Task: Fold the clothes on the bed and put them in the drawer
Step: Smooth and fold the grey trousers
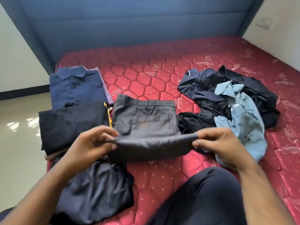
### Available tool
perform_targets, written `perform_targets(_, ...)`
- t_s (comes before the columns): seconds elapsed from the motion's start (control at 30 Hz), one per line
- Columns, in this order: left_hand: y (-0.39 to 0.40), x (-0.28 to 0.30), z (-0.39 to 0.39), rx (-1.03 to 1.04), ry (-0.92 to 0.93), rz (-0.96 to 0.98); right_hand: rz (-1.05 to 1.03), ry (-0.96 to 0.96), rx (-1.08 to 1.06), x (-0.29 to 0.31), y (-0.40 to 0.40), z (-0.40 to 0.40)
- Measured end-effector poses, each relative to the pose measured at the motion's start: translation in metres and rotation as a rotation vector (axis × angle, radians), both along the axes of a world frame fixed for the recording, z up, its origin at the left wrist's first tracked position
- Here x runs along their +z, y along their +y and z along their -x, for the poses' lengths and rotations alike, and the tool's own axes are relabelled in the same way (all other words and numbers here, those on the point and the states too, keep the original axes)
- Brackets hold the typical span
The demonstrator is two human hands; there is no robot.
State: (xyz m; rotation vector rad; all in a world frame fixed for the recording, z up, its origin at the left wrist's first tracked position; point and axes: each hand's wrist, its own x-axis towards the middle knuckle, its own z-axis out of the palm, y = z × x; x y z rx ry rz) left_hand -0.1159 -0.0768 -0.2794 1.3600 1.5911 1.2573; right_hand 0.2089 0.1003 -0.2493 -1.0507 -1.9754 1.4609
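Grey trousers [144,120] lie on the red mattress [142,75], waistband away from me. My left hand [90,143] pinches the left corner of their folded near edge, and my right hand [222,145] pinches the right corner, holding that edge raised and stretched between them. To the left lie a folded navy shirt [76,88] and a folded dark garment [71,125]. A rumpled dark garment [95,192] lies near my left forearm. On the right is an unfolded heap of dark clothes [211,91] with a light blue shirt [243,120].
A blue padded headboard [138,25] stands behind the mattress. A white wall with a switch plate [264,23] is at the right. Beige floor [19,143] runs past the bed's left edge. My dark-trousered knee [206,197] rests on the mattress in front.
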Motion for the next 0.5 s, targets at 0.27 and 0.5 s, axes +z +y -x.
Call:
perform_targets(0.27, 0.221, -0.019, 0.084, 0.369, 0.291, 0.203, 0.016, -0.188, -0.245, -0.036, 0.168, 0.112)
perform_targets(0.5, 0.188, -0.116, 0.014, 0.182, 0.490, 0.352, -0.016, -0.439, -0.183, -0.128, 0.135, 0.126)
